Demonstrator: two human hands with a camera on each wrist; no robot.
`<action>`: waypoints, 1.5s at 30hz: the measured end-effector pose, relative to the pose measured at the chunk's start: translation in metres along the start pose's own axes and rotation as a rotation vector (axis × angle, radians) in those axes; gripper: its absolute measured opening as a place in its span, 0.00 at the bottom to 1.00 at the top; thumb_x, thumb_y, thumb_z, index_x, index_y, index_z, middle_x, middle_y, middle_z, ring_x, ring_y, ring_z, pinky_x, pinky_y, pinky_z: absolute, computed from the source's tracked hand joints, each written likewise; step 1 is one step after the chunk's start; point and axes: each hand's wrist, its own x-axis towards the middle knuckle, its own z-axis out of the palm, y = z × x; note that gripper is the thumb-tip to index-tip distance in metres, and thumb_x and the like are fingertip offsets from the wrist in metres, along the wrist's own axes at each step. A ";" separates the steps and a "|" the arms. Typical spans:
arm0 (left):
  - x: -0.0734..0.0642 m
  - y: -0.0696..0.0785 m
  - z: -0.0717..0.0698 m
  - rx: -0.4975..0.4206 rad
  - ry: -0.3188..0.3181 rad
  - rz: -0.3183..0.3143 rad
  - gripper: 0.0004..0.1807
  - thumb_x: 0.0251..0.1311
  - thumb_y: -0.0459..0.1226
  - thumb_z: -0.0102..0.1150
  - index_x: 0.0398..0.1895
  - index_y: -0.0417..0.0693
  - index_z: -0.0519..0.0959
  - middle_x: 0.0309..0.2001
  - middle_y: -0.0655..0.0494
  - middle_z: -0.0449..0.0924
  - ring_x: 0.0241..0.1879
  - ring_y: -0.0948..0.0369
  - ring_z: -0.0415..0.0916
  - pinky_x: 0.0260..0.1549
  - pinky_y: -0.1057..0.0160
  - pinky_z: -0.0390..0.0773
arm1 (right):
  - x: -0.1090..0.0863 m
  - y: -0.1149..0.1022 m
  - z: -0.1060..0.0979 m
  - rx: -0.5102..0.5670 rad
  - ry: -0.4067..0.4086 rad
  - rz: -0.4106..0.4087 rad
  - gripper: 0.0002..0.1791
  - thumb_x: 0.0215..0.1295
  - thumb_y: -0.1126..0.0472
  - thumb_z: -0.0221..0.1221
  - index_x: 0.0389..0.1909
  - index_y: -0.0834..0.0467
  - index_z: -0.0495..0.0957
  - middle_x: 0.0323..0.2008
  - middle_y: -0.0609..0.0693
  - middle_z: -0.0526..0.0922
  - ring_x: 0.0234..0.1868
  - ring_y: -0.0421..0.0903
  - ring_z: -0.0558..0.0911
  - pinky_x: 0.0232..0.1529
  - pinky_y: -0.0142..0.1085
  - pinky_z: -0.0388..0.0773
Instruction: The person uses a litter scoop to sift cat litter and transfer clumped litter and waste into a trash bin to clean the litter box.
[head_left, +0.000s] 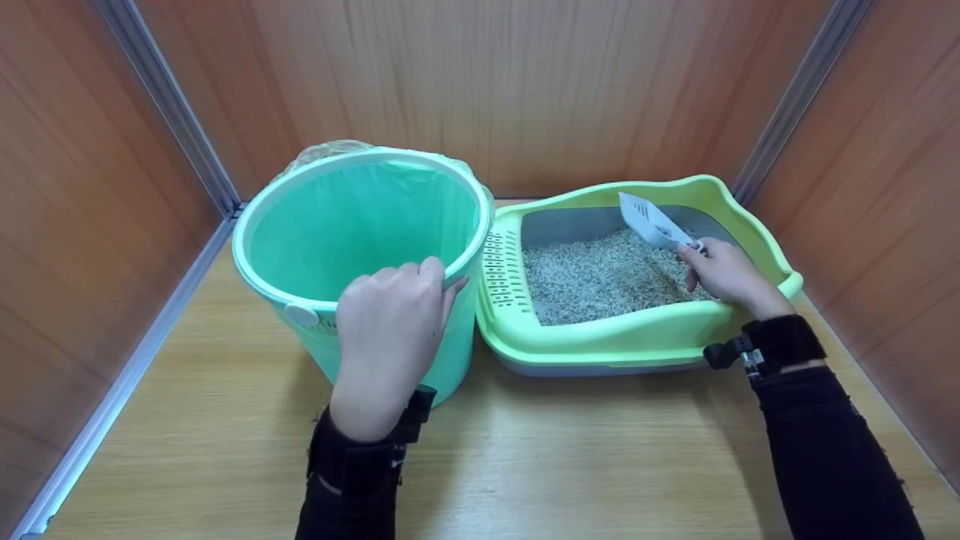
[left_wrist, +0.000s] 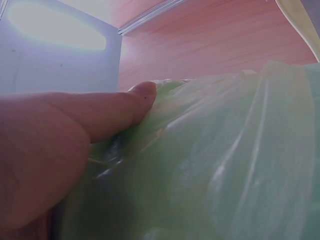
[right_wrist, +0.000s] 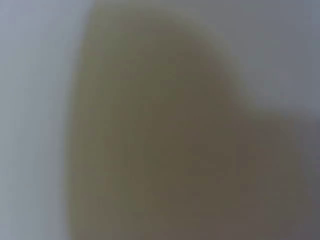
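– Where's the scoop [head_left: 651, 223]?
– The right grip [head_left: 724, 274] pinches its handle end. The rest sticks out toward the surface [head_left: 540, 450]'s back edge, over the sandy box [head_left: 600, 341].
– And the left grip [head_left: 390, 319]?
– Holding the green bin [head_left: 454, 349]'s rim.

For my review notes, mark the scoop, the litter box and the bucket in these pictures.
Scoop [head_left: 651, 222]: head view, on its slotted blade.
Litter box [head_left: 600, 340]: head view, on its front wall.
Bucket [head_left: 450, 346]: head view, on its outer wall.
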 end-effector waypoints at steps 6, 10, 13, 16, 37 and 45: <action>0.000 0.000 -0.001 0.005 -0.006 -0.001 0.28 0.71 0.50 0.69 0.19 0.46 0.69 0.14 0.56 0.60 0.13 0.56 0.62 0.16 0.61 0.57 | 0.002 0.001 -0.002 0.208 -0.035 0.048 0.27 0.88 0.47 0.43 0.60 0.70 0.72 0.21 0.42 0.80 0.15 0.33 0.64 0.19 0.30 0.62; 0.000 0.000 -0.001 0.009 -0.009 -0.003 0.28 0.71 0.50 0.69 0.19 0.46 0.69 0.14 0.56 0.61 0.13 0.56 0.62 0.16 0.61 0.57 | 0.005 -0.001 -0.005 0.341 -0.078 0.101 0.26 0.88 0.47 0.43 0.61 0.68 0.70 0.22 0.42 0.79 0.15 0.33 0.64 0.20 0.29 0.63; 0.001 0.000 -0.001 0.014 -0.016 -0.004 0.28 0.72 0.50 0.69 0.19 0.46 0.69 0.14 0.56 0.61 0.13 0.56 0.62 0.16 0.61 0.58 | 0.007 -0.004 -0.009 0.413 -0.125 0.149 0.25 0.88 0.46 0.43 0.61 0.65 0.69 0.23 0.40 0.78 0.16 0.33 0.63 0.22 0.29 0.62; 0.001 -0.001 -0.001 0.019 -0.015 0.000 0.28 0.72 0.50 0.69 0.19 0.46 0.69 0.14 0.56 0.60 0.13 0.56 0.62 0.16 0.61 0.58 | 0.007 -0.008 -0.016 0.437 -0.157 0.180 0.25 0.88 0.44 0.43 0.61 0.62 0.69 0.24 0.40 0.77 0.17 0.33 0.64 0.23 0.29 0.63; 0.001 -0.002 0.000 0.004 -0.011 -0.001 0.28 0.71 0.50 0.69 0.19 0.46 0.69 0.14 0.56 0.61 0.13 0.55 0.63 0.16 0.60 0.58 | -0.012 -0.027 -0.029 -0.333 0.193 0.021 0.18 0.74 0.52 0.65 0.53 0.62 0.80 0.41 0.63 0.86 0.29 0.53 0.78 0.26 0.44 0.69; 0.002 0.000 0.000 -0.002 -0.015 0.000 0.28 0.72 0.50 0.69 0.19 0.46 0.69 0.14 0.56 0.61 0.13 0.55 0.64 0.16 0.60 0.60 | -0.012 -0.022 -0.032 -0.223 0.127 0.035 0.22 0.76 0.49 0.64 0.54 0.64 0.80 0.39 0.60 0.85 0.31 0.49 0.82 0.28 0.40 0.74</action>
